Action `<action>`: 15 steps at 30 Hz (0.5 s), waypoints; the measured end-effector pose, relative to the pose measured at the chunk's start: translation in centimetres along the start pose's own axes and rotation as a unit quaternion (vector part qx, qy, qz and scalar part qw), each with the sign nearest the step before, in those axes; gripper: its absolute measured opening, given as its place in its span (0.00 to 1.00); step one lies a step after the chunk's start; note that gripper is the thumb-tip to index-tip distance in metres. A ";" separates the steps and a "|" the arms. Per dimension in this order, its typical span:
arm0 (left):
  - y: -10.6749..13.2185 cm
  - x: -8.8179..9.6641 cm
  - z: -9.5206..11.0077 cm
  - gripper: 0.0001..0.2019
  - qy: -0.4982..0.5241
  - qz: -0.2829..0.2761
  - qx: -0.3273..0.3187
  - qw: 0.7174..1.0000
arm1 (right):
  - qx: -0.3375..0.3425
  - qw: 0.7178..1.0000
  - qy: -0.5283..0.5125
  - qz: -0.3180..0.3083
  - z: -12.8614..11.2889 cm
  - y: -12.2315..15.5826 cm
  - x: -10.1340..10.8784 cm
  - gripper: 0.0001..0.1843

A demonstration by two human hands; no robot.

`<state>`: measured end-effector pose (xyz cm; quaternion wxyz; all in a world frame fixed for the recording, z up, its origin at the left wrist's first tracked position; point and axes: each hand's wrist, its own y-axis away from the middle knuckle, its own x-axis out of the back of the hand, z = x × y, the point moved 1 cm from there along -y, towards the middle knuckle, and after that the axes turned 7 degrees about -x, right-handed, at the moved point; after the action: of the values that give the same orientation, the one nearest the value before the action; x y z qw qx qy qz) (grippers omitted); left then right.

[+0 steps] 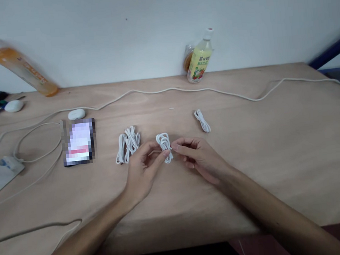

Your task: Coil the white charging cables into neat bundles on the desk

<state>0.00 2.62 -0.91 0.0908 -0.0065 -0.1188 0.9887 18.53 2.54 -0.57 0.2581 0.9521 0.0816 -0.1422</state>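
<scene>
A coiled white cable [163, 139] is held above the wooden table, pinched at its waist between the thumb and fingers of my left hand [142, 168]. From the other side my right hand [201, 156] closes thumb and forefinger at the coil's edge. Whatever small piece sits in that pinch is too small to make out. Left of my hands lie several bundled white cables [132, 139] close together. Another bundled white cable [202, 121] rests by itself beyond my right hand.
A phone [79, 142] and a white case [76, 114] lie to the left. An orange drink bottle [23, 71] and a yellow drink bottle [200, 58] stand by the wall. A long white cord [170, 89] crosses the table [279, 141] behind.
</scene>
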 end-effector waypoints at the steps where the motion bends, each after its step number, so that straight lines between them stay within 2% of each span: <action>1: 0.0 0.0 0.0 0.04 -0.003 0.003 0.005 1.000 | 0.004 1.000 0.005 0.000 0.0 0.0 0.0 0.20; 7: 0.1 0.1 0.0 0.06 -0.049 0.018 0.005 0.999 | 0.035 0.999 0.023 0.032 0.3 -0.1 -0.2 0.18; 15: -0.1 0.0 0.4 0.07 -0.016 0.027 0.038 0.999 | 0.174 0.980 0.079 0.057 0.4 -0.2 -0.3 0.09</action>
<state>0.00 2.59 -0.49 0.0620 0.0093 -0.0822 0.9946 18.07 2.48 -0.91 0.0893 0.9938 0.0218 -0.0632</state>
